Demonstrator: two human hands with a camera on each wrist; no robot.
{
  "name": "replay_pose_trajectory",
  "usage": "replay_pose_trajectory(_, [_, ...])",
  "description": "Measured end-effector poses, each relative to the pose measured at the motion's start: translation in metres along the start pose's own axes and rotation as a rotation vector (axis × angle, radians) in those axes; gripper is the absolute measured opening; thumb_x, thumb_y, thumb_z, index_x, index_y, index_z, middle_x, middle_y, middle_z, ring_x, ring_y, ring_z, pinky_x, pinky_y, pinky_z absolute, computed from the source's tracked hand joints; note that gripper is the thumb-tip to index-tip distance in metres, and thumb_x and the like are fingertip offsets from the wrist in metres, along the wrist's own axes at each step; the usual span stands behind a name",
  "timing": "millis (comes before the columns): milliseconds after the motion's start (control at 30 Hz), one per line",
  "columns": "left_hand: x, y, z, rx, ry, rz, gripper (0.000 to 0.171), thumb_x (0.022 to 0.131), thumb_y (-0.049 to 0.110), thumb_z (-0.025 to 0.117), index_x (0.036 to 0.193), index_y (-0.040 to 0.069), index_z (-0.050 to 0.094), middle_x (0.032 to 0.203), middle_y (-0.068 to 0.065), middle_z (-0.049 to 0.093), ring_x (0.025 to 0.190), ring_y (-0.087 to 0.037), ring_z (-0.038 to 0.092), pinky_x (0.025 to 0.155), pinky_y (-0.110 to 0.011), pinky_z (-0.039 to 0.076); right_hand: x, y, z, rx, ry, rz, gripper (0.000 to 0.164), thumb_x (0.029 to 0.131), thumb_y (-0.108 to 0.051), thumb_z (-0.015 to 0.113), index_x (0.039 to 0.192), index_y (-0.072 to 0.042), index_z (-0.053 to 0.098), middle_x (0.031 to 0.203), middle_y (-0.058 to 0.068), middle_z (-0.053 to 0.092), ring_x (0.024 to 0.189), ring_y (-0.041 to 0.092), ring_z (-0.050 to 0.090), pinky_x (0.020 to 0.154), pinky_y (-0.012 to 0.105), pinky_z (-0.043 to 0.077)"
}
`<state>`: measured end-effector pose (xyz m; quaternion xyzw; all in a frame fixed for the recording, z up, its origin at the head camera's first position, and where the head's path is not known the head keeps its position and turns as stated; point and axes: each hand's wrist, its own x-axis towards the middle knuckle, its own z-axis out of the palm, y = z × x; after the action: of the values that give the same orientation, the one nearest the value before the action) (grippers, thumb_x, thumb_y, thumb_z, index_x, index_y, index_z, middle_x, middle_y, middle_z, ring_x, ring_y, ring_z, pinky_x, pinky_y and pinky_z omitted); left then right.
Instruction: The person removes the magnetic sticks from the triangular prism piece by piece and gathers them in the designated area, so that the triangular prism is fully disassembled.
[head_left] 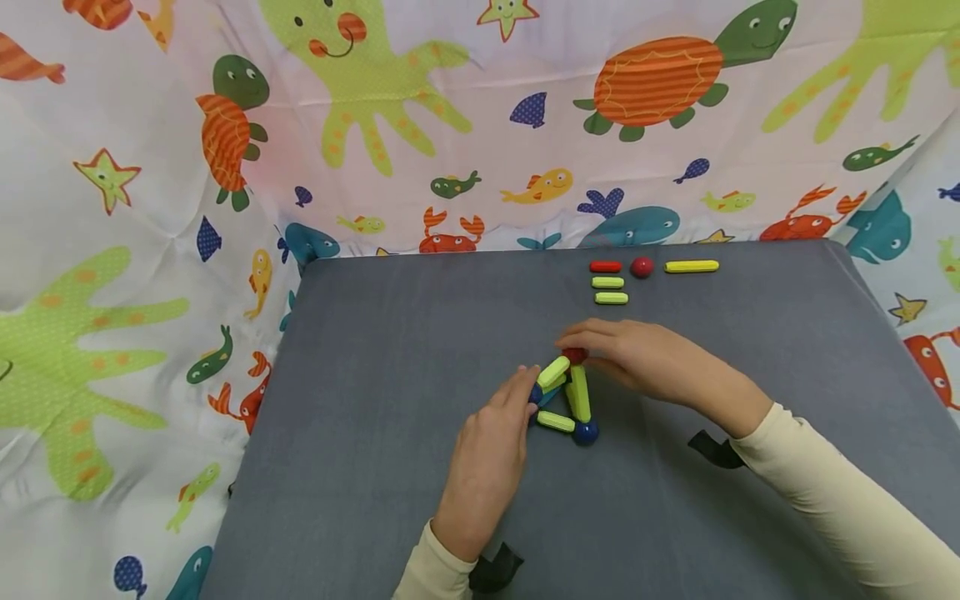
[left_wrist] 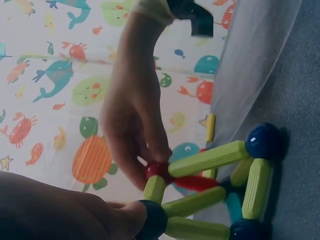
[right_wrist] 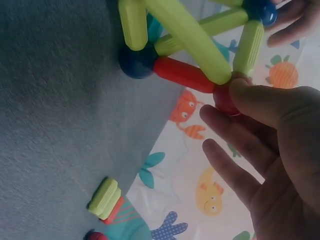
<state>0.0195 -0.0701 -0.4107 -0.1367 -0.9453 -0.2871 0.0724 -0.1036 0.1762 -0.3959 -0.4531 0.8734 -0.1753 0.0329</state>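
Note:
A frame of pale green rods (head_left: 579, 396) and blue balls (head_left: 586, 432) stands on the grey table. One red rod (right_wrist: 182, 74) and a teal rod (left_wrist: 233, 206) are also in it. My right hand (head_left: 637, 354) pinches the red ball (right_wrist: 225, 101) at a raised corner, thumb on the near side and the other fingers spread below. At another raised corner, my left hand (head_left: 491, 450) holds a blue ball (left_wrist: 154, 220) by its fingertips. Part of the frame's left side is hidden behind that hand in the head view.
Toward the table's back edge lie a short red rod (head_left: 605, 267), a loose red ball (head_left: 641, 267), a long yellow rod (head_left: 692, 267) and two short green rods (head_left: 608, 282). A cloth (head_left: 420, 192) printed with sea animals hangs behind and along the sides of the table (head_left: 360, 433).

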Motion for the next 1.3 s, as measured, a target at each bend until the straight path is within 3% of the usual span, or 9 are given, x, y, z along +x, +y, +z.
replay_pose_trajectory(133, [0.002, -0.003, 0.0, 0.018, 0.012, -0.021, 0.043, 0.105, 0.011, 0.068, 0.148, 0.012, 0.061, 0.151, -0.011, 0.061, 0.087, -0.026, 0.079, 0.065, -0.03, 0.063, -0.011, -0.008, 0.003, -0.033, 0.039, 0.013, 0.048, 0.093, -0.016, 0.084, 0.139, -0.018, 0.069, 0.133, -0.003, 0.069, 0.109, 0.014, 0.072, 0.09, 0.039, 0.063])
replay_pose_trajectory(333, [0.003, -0.006, -0.001, 0.022, 0.027, -0.044, 0.047, 0.102, 0.002, 0.071, 0.147, 0.014, 0.064, 0.152, -0.009, 0.06, 0.084, -0.027, 0.078, 0.062, -0.029, 0.061, -0.024, -0.023, 0.01, -0.061, 0.102, 0.009, 0.048, 0.09, -0.021, 0.088, 0.134, -0.017, 0.07, 0.119, -0.007, 0.069, 0.091, 0.008, 0.07, 0.079, 0.033, 0.063])
replay_pose_trajectory(467, [0.004, -0.007, -0.001, 0.032, 0.039, -0.03, 0.046, 0.102, 0.001, 0.069, 0.146, 0.013, 0.064, 0.152, -0.009, 0.06, 0.073, -0.025, 0.076, 0.053, -0.025, 0.056, -0.029, -0.03, 0.014, -0.066, 0.124, 0.015, 0.047, 0.09, -0.022, 0.089, 0.133, -0.017, 0.07, 0.111, -0.008, 0.068, 0.084, 0.005, 0.067, 0.075, 0.03, 0.062])
replay_pose_trajectory(633, [0.005, -0.008, 0.0, 0.037, 0.039, -0.022, 0.044, 0.104, 0.004, 0.068, 0.147, 0.013, 0.064, 0.152, -0.01, 0.06, 0.04, -0.008, 0.048, 0.039, -0.016, 0.036, -0.032, -0.035, 0.017, -0.09, 0.141, 0.007, 0.051, 0.086, -0.022, 0.092, 0.131, -0.017, 0.07, 0.11, -0.008, 0.069, 0.087, 0.007, 0.068, 0.077, 0.032, 0.063])
replay_pose_trajectory(700, [0.006, -0.009, 0.0, 0.03, 0.04, -0.019, 0.044, 0.104, 0.005, 0.068, 0.147, 0.013, 0.064, 0.152, -0.01, 0.06, 0.037, -0.003, 0.034, 0.037, -0.015, 0.031, -0.032, -0.036, 0.018, -0.091, 0.148, -0.002, 0.052, 0.085, -0.019, 0.093, 0.132, -0.016, 0.07, 0.111, -0.007, 0.069, 0.089, 0.008, 0.069, 0.078, 0.033, 0.063])
replay_pose_trajectory(767, [0.006, -0.009, 0.0, 0.027, 0.043, -0.014, 0.043, 0.104, 0.005, 0.068, 0.146, 0.012, 0.064, 0.151, -0.011, 0.06, 0.037, 0.0, 0.03, 0.037, -0.014, 0.03, -0.032, -0.037, 0.018, -0.071, 0.148, -0.011, 0.054, 0.086, -0.016, 0.092, 0.134, -0.015, 0.068, 0.116, -0.006, 0.069, 0.094, 0.008, 0.07, 0.082, 0.034, 0.063])
replay_pose_trajectory(867, [0.007, -0.01, 0.001, 0.024, 0.045, -0.003, 0.042, 0.104, 0.006, 0.068, 0.146, 0.011, 0.064, 0.151, -0.011, 0.06, 0.038, -0.003, 0.035, 0.038, -0.015, 0.033, -0.032, -0.038, 0.018, -0.032, 0.136, -0.019, 0.054, 0.088, -0.011, 0.089, 0.138, -0.015, 0.066, 0.125, -0.004, 0.068, 0.103, 0.008, 0.069, 0.088, 0.034, 0.062])
replay_pose_trajectory(1100, [0.008, -0.01, 0.002, 0.033, 0.055, 0.018, 0.041, 0.104, 0.012, 0.071, 0.144, 0.01, 0.065, 0.149, -0.012, 0.062, 0.061, -0.022, 0.071, 0.054, -0.028, 0.057, -0.034, -0.036, 0.021, -0.025, 0.152, -0.049, 0.054, 0.088, -0.008, 0.089, 0.136, -0.014, 0.066, 0.129, -0.003, 0.067, 0.104, 0.007, 0.068, 0.087, 0.032, 0.062])
replay_pose_trajectory(1300, [0.008, -0.008, 0.002, 0.037, 0.055, 0.021, 0.039, 0.103, 0.013, 0.071, 0.142, 0.01, 0.066, 0.147, -0.011, 0.064, 0.078, -0.027, 0.077, 0.065, -0.037, 0.063, -0.038, -0.033, 0.023, -0.051, 0.177, -0.064, 0.055, 0.084, -0.009, 0.092, 0.133, -0.013, 0.067, 0.128, -0.003, 0.067, 0.104, 0.007, 0.068, 0.087, 0.031, 0.062])
